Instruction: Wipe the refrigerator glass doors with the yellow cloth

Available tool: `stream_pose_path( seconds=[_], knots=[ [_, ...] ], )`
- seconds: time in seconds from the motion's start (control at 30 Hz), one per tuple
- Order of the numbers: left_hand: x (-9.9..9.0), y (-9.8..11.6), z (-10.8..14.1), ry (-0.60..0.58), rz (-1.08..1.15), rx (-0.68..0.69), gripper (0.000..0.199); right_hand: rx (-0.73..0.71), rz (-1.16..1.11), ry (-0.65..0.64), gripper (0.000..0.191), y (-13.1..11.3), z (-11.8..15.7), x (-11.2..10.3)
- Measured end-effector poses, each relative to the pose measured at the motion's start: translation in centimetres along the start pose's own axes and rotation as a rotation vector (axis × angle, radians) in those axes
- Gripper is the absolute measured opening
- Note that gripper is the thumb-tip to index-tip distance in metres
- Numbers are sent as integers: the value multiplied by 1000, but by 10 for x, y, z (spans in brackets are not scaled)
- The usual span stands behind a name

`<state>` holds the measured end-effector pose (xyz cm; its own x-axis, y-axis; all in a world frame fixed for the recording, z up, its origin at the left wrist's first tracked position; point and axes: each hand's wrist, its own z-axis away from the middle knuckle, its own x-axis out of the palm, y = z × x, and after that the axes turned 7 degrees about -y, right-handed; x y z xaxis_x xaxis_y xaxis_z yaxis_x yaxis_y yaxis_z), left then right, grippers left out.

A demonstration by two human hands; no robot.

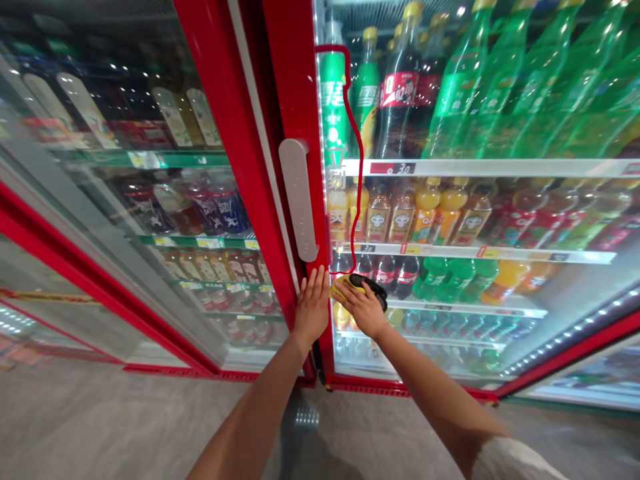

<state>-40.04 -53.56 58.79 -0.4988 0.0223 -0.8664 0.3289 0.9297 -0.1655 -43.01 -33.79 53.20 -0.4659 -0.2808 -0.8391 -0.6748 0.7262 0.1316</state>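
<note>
My left hand (313, 305) lies flat on the red door frame (295, 87) of an upright drinks cooler, just below the pale door handle (299, 200). Its fingers are stretched out and hold nothing. Against the glass beside it, my right hand (364, 307) presses a yellow and black hand-sized tool (379, 291), fingers laid over the yellow part. The hand hides much of that tool, so its exact kind cannot be made out. A red outline decal (359, 180) runs down the glass door above the right hand.
Behind the glass stand several shelves (475, 168) of bottled drinks, with large green bottles (460, 87) on top. To the left is another red-framed cooler (220, 100) with bottles inside. A grey floor (125, 427) lies below, and a further red-edged cabinet (590, 373) is at the right.
</note>
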Motion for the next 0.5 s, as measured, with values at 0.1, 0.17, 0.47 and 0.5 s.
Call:
stream_pose_path(
  seconds=[0.1,0.17,0.47,0.5],
  knots=[
    [0,2,-6,24,-6,-18,71,63,14,98,65,7,-23,-17],
    [-2,2,-9,27,-14,-11,70,179,27,178,65,18,-19,-27],
    [-5,9,-11,-32,-24,41,73,146,37,6,61,13,14,-11],
    [-6,10,-13,-30,-15,49,73,108,36,-9,61,16,6,-18]
  ],
)
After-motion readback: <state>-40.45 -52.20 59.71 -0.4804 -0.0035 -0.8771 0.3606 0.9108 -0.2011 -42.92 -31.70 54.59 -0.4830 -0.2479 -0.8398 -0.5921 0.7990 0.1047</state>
